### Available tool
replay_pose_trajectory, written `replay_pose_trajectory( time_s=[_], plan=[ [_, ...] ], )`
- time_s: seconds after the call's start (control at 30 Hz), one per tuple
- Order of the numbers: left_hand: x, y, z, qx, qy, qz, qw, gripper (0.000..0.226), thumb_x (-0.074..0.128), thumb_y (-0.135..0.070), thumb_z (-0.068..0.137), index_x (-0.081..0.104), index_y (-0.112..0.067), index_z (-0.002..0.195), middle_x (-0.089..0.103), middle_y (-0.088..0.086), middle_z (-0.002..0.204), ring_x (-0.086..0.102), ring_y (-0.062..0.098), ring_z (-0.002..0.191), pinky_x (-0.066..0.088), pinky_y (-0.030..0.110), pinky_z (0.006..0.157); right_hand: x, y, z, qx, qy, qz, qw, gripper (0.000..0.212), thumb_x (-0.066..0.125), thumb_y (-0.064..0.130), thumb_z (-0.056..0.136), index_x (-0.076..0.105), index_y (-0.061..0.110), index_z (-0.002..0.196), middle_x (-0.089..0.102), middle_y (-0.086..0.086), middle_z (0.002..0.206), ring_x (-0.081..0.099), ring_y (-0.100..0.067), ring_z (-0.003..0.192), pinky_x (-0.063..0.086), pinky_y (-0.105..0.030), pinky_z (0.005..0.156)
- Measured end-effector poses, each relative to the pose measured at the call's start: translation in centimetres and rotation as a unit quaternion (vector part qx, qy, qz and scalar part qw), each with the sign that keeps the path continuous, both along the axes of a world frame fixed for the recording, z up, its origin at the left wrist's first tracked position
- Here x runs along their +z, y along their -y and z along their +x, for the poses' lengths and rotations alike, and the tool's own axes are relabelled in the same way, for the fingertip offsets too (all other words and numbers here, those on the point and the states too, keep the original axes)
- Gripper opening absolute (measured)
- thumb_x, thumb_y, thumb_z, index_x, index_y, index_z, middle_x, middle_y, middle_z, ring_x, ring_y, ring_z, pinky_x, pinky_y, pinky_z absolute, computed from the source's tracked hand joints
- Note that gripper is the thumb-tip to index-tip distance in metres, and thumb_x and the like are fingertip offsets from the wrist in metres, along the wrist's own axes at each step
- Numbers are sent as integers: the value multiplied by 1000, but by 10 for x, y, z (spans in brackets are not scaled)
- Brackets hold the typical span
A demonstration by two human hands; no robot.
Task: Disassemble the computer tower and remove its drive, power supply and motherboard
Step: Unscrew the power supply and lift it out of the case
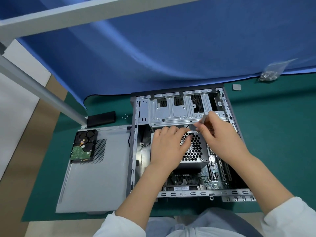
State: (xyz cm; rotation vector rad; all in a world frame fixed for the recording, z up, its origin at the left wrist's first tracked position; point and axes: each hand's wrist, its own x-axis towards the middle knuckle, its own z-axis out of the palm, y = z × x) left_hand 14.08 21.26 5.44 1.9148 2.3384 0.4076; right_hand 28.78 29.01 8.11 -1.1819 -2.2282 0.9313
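Over the opened computer tower (184,144), lying on its side on the green mat (273,134), both hands are working. The left hand (168,147) is lying palm-down, fingers spread flat across the boxy grey power supply (195,151) with its honeycomb grille. The right hand (220,134) is pinching a slim grey screwdriver (203,119), its shaft slanting down-left toward the supply's far corner. Beneath is showing the green motherboard (210,178). Left of the case, the drive (83,146) is resting circuit-side up on the flat side panel (102,177), long axis pointing away.

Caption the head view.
Left hand steadies power supply; right hand works screwdriver; drive already out.
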Motion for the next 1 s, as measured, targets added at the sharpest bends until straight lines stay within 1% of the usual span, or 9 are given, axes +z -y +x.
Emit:
replay_pose_trajectory(
  time_s=[0.1,0.2,0.3,0.4,0.57,0.63,0.77,0.9,1.0],
  plan=[
    [0,0,0,-1,-1,-1,1000,38,34,-47,96,57,-34,123,62,-13,102,51,13,95,31,30,86,0,0,0,-7,6,6,1000,25,48,50,90,43,26,82,58,6,62,54,-7,56,42,-25,50],
    [0,1,1,-2,0,-2,1000,38,34,-47,96,57,-34,122,62,-12,102,51,14,95,31,31,86,0,0,-1,-14,8,7,1000,28,47,52,89,42,25,80,57,7,61,53,-6,55,39,-22,49],
    [0,1,1,-3,0,-2,1000,39,32,-48,96,57,-34,122,62,-13,102,50,13,95,30,30,86,0,2,-1,-26,3,10,1000,28,49,51,89,42,25,80,57,7,60,54,-7,55,41,-26,50],
    [-1,1,0,-3,-1,-4,1000,42,28,-50,95,57,-34,122,62,-14,104,50,12,96,29,30,85,0,3,0,-36,6,9,999,30,50,50,90,44,22,82,59,6,62,57,-11,58,48,-34,55],
    [-2,0,1,-2,-7,2,1000,45,25,-51,94,58,-34,120,62,-14,100,51,13,93,29,30,82,4,2,-2,-26,30,29,999,33,48,53,88,46,21,83,59,5,62,56,-13,57,45,-32,52],
    [-2,0,1,-1,-11,4,1000,45,25,-52,94,57,-35,120,62,-14,99,51,12,92,28,30,81,5,1,-3,-19,43,47,998,28,51,47,91,46,20,84,59,5,61,55,-12,55,40,-28,49],
    [-3,0,0,0,-12,2,1000,44,25,-52,94,57,-36,120,61,-14,98,51,13,93,28,30,82,7,-1,-2,10,65,61,996,10,49,32,94,47,25,88,65,11,77,55,-12,62,36,-18,52],
    [-3,0,0,-1,-8,7,1000,43,27,-51,94,58,-35,118,62,-14,98,52,13,93,30,30,82,10,-6,-2,26,72,45,996,13,47,22,95,45,29,85,60,9,82,53,-13,73,36,-27,55],
    [-2,0,0,2,-8,9,1000,42,28,-51,95,59,-35,118,62,-14,98,52,12,92,31,30,82,16,-9,-3,66,66,24,995,20,47,12,94,48,28,84,54,15,84,48,-9,84,44,-34,69]
  ],
)
